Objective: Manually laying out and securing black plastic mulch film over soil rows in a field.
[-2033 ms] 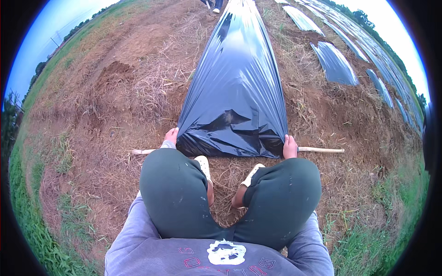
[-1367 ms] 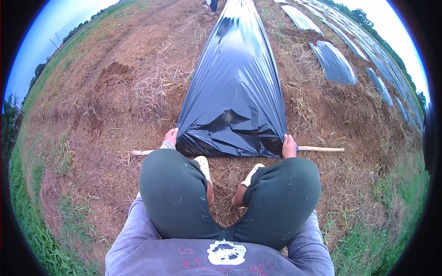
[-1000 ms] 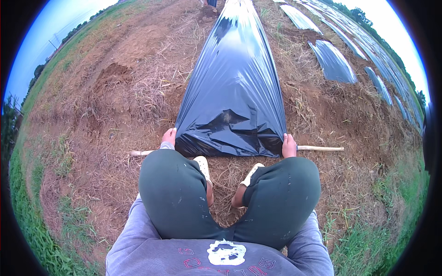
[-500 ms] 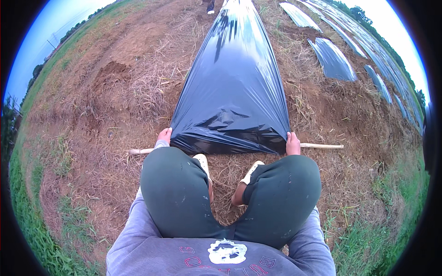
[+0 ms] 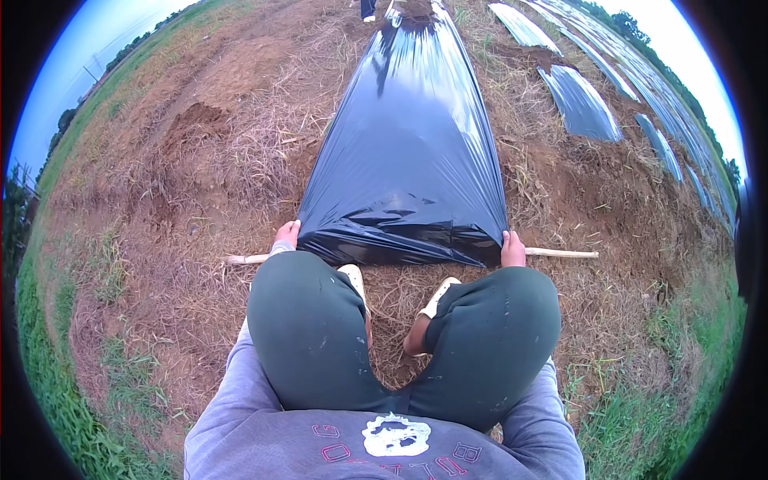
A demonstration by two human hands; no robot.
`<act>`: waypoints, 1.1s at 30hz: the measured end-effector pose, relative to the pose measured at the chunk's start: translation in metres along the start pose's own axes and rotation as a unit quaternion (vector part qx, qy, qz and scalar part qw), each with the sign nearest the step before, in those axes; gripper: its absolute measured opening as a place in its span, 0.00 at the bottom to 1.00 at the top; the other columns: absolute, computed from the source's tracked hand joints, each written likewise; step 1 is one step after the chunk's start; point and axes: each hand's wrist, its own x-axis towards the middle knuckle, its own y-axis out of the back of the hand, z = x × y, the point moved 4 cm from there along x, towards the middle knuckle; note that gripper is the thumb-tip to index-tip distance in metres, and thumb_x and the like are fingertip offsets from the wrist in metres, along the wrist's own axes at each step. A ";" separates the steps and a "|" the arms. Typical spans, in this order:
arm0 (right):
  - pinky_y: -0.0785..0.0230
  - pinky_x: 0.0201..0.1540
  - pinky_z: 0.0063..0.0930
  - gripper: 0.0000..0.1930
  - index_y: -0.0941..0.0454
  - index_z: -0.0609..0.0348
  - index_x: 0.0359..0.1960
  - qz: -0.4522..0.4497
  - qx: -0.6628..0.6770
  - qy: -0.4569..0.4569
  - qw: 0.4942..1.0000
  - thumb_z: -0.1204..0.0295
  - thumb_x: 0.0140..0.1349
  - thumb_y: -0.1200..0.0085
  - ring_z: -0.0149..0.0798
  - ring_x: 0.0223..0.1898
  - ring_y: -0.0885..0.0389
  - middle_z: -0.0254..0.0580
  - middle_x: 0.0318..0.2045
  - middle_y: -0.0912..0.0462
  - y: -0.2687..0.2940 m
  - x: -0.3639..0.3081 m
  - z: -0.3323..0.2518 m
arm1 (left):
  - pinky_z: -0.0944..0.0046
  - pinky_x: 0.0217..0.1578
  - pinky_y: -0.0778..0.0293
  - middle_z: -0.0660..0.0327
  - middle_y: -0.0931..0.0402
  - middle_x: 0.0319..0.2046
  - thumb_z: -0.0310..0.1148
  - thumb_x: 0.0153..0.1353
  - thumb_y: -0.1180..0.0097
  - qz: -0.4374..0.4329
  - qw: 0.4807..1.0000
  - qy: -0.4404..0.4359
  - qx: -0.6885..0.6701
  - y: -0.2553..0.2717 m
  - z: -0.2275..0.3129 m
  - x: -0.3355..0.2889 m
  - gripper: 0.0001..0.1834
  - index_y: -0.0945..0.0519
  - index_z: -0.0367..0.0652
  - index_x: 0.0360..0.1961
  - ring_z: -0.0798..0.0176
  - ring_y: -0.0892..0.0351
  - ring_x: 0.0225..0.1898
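A glossy black plastic sheet (image 5: 408, 144) stretches away from me over the ground, narrowing toward the far end. My left hand (image 5: 287, 234) is closed on its near left corner, and my right hand (image 5: 514, 250) grips the near right corner. Along the near edge the plastic is creased and folded. A pale wooden pole (image 5: 562, 254) runs crosswise beneath that edge, its ends sticking out past both hands; its middle is hidden by the plastic. Whether my fingers also hold the pole cannot be made out.
My knees are bent, with my feet in cream clogs (image 5: 436, 296) just behind the sheet's edge. Another person's leg (image 5: 368, 10) shows at the far end, beside some soil on the plastic. Silvery sheet-covered beds (image 5: 582, 104) lie to the right. Dry straw and brown soil (image 5: 184, 176) surround me.
At the sheet's far end, dark soil now shows on the plastic, and more of the other person's leg is visible. My hands keep their hold, almost unmoved.
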 end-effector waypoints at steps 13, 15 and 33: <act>0.40 0.36 0.60 0.18 0.31 0.62 0.32 -0.024 0.006 -0.004 1.000 0.58 0.71 0.60 0.71 0.37 0.28 0.67 0.29 0.24 -0.006 0.002 0.009 | 0.59 0.46 0.30 0.52 0.19 0.36 0.54 0.65 0.52 -0.007 1.000 -0.014 -0.023 0.005 0.007 -0.007 0.25 0.21 0.42 0.44 0.55 0.21 0.40; 0.40 0.35 0.60 0.18 0.31 0.62 0.32 -0.022 0.012 -0.004 1.000 0.58 0.71 0.60 0.71 0.37 0.28 0.67 0.29 0.24 -0.006 0.004 0.009 | 0.59 0.46 0.30 0.51 0.19 0.36 0.54 0.65 0.52 0.009 1.000 -0.015 -0.015 0.006 0.009 -0.007 0.25 0.21 0.41 0.44 0.54 0.21 0.41; 0.39 0.34 0.54 0.19 0.31 0.63 0.30 0.006 0.027 0.003 1.000 0.58 0.70 0.58 0.68 0.34 0.28 0.63 0.27 0.25 -0.005 0.000 -0.002 | 0.56 0.46 0.30 0.51 0.20 0.36 0.56 0.65 0.53 -0.002 1.000 0.012 -0.025 -0.006 -0.006 0.005 0.27 0.21 0.42 0.44 0.53 0.21 0.40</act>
